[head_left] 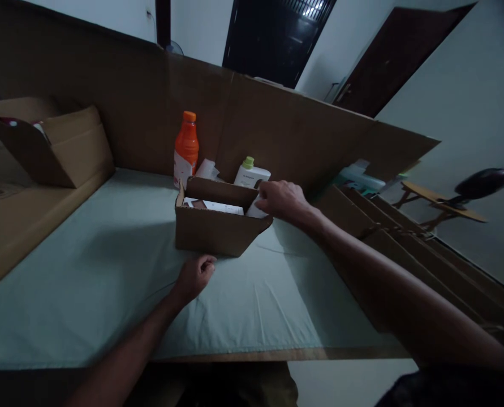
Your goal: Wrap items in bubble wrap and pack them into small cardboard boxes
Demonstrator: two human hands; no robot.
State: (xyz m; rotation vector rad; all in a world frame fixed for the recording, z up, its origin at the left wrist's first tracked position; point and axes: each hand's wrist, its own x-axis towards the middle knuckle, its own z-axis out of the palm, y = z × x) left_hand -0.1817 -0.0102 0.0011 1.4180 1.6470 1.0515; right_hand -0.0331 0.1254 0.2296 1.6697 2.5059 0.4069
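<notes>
An open cardboard box [218,229] stands near the middle of the cloth-covered table. Inside it, a white carton with a brown patch [218,207] leans along the front wall. My right hand [282,198] is over the box's right end, its fingers closed on a white packet [255,209] standing partly inside; its lower part is hidden. Just in front of the box, my left hand [196,276] rests on the cloth with fingers curled and nothing showing in them. Behind the box are an orange bottle [187,144] and a white bottle with a green cap [252,174].
A crumpled translucent packet [208,169] lies between the two bottles. Tall cardboard panels [141,107] wall the table's back. Another open carton [80,144] stands at left. At right, a cardboard container [349,209] holds bottles [360,178]. Pale green cloth [107,282] covers the tabletop.
</notes>
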